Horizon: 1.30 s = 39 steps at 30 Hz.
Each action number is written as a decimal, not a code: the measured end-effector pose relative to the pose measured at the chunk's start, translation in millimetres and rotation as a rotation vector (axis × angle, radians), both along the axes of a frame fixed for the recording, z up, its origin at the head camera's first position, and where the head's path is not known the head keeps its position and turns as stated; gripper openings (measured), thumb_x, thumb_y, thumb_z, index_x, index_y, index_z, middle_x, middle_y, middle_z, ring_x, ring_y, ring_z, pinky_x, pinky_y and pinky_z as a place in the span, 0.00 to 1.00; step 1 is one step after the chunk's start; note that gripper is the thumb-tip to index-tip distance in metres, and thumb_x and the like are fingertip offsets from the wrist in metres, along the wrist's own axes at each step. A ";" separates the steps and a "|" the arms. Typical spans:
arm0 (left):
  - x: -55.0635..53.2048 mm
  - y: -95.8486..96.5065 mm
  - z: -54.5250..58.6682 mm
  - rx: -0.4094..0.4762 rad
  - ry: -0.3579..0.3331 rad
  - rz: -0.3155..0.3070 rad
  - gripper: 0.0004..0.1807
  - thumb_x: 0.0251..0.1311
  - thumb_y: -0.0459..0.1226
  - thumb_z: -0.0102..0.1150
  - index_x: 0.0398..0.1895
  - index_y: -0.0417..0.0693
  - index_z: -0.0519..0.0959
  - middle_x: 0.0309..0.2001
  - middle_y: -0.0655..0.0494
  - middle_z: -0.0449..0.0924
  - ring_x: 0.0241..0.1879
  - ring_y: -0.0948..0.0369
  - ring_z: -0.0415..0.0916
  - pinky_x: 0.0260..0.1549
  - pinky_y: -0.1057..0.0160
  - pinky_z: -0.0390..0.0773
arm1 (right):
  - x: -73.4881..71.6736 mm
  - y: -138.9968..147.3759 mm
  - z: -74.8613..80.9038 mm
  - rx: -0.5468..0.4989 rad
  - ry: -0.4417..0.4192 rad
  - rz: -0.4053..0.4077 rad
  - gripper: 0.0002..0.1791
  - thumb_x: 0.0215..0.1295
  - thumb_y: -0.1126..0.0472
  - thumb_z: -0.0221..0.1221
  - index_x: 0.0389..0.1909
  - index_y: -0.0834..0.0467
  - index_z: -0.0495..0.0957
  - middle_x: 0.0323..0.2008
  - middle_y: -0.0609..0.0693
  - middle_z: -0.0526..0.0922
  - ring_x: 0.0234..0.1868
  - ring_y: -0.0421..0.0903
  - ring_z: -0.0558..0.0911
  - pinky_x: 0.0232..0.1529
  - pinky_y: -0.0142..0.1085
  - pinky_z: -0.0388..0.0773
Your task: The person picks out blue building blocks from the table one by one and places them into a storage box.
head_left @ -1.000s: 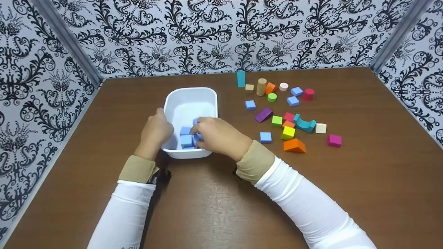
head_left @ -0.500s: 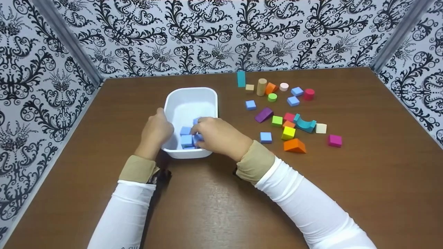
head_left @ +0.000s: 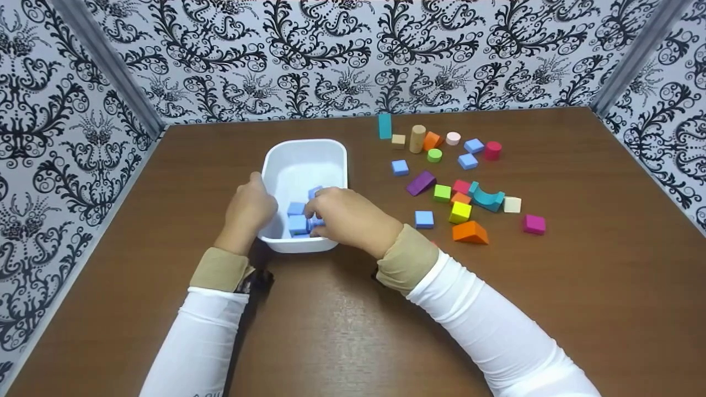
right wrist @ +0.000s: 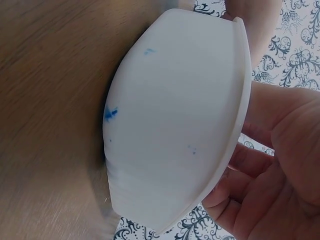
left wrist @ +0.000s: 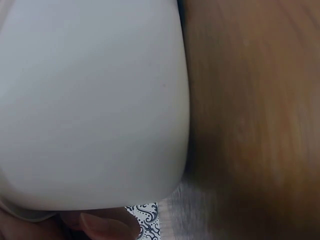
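R hand (head_left: 353, 218) reached over the R rim of the white tub (head_left: 298, 246), near its front R corner, fingers bent down inside. A blue block (head_left: 315, 223) showed btwn its thumb & forefinger, just below the grip and slightly L of the knuckles. Couldn't tell if it was actually pinched: head view didn't show contact, and in the R wrist view the tub wall hid that spot.

R hand was clearly the nearer one to that block. L hand (head_left: 251, 204) was on the tub's L side, gripping the rim, other blue blocks (head_left: 297, 224) lying in the tub's near end btwn it & the R fingers. Tub's long axis ran front to back, approx., so the R forearm came in on a diagonal across the near R corner. Block's own long axis unclear; too much was covered.

Also on the tabletop (head_left: 342, 331), well R of the tub: a flat blue block (head_left: 424, 219), the nearest blue one outside on the R hand's side, w/ a 2nd one (head_left: 400, 167) further back. Yellow block (head_left: 460, 212), orange triangular prism (head_left: 470, 232) & teal arch (head_left: 486, 197) sat further R of the tub.
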<state>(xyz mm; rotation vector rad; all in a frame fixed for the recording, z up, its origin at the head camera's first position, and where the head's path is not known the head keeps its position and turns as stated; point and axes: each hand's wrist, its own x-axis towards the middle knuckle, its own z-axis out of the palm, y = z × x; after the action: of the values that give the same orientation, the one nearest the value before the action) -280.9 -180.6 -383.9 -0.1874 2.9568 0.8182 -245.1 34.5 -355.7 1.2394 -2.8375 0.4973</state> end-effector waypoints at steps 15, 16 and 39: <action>-1.2 -0.5 -0.8 0.006 -0.004 0.001 0.34 0.68 0.32 0.42 0.77 0.29 0.57 0.64 0.25 0.75 0.62 0.35 0.78 0.60 0.36 0.77 | 0.2 0.4 0.1 -0.002 0.010 0.008 0.12 0.67 0.61 0.73 0.49 0.61 0.90 0.43 0.53 0.89 0.43 0.49 0.86 0.52 0.42 0.84; -1.2 -0.6 -0.8 0.006 -0.002 0.000 0.34 0.67 0.32 0.42 0.77 0.29 0.58 0.64 0.25 0.75 0.62 0.36 0.78 0.59 0.36 0.77 | 0.3 0.4 0.3 0.001 0.014 0.008 0.12 0.67 0.61 0.73 0.49 0.61 0.90 0.43 0.53 0.89 0.43 0.49 0.86 0.52 0.42 0.83; -0.9 -0.3 -1.4 0.013 -0.001 0.006 0.36 0.71 0.32 0.41 0.80 0.28 0.53 0.67 0.24 0.72 0.64 0.34 0.76 0.62 0.35 0.76 | -15.1 60.1 49.7 -0.062 -0.014 -0.204 0.15 0.68 0.57 0.73 0.52 0.58 0.89 0.47 0.53 0.87 0.48 0.51 0.83 0.56 0.44 0.80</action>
<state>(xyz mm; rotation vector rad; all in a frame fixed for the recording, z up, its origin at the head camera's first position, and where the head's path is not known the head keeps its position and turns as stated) -281.7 -180.8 -385.4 -0.1965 2.9512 0.8378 -260.2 94.7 -306.0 0.9269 -2.8922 0.5824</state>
